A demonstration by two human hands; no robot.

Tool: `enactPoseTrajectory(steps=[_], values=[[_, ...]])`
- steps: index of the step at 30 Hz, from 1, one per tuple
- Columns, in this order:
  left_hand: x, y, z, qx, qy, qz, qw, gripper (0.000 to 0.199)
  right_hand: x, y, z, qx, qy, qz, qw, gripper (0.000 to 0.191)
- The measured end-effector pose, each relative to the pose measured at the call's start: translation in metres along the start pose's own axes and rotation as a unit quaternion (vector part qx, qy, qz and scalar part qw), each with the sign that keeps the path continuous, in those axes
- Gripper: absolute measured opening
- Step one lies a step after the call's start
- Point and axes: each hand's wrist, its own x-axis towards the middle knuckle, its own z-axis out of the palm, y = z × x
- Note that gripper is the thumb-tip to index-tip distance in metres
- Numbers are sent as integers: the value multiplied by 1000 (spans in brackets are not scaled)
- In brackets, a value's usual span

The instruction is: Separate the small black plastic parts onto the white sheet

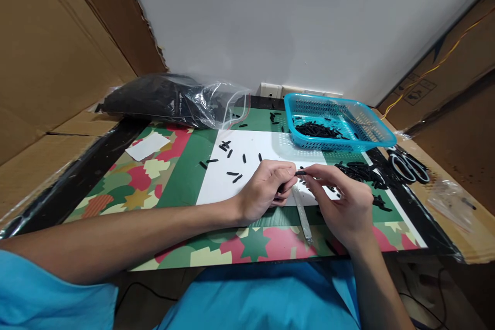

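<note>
My left hand [263, 188] is closed, and its thumb and forefinger pinch one end of a small black stick-like piece [300, 173]. At the other end of the same piece are the fingertips of my right hand [345, 201], also pinched. Something dark shows within the curled fingers of my left hand, too hidden to name. Below the hands a narrow metal strip [303, 216] lies on the mat. Loose black pieces [232, 173] are scattered on the white sheet [216, 185], and a pile of them [361, 171] lies beyond my right hand.
A blue plastic basket [344, 144] with black pieces stands at the back right. Scissors [408, 165] and a small clear bag [448, 201] lie on the right. A large clear bag of black material [162, 100] rests at the back left, near a white paper scrap [147, 146].
</note>
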Motion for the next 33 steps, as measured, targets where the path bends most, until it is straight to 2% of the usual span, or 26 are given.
enactPoseTrajectory(steps=[8,18,33], values=[[0,0,-2,9,-22,-5,1000,45,1,1,0,-7,22,-9,1000,13],[1,3,0,10,8,-18,1000,42,3,-2,1,4,14,1,1000,10],[0,6,2,24,4,-17,1000,44,3,-3,2,12,13,4,1000,12]])
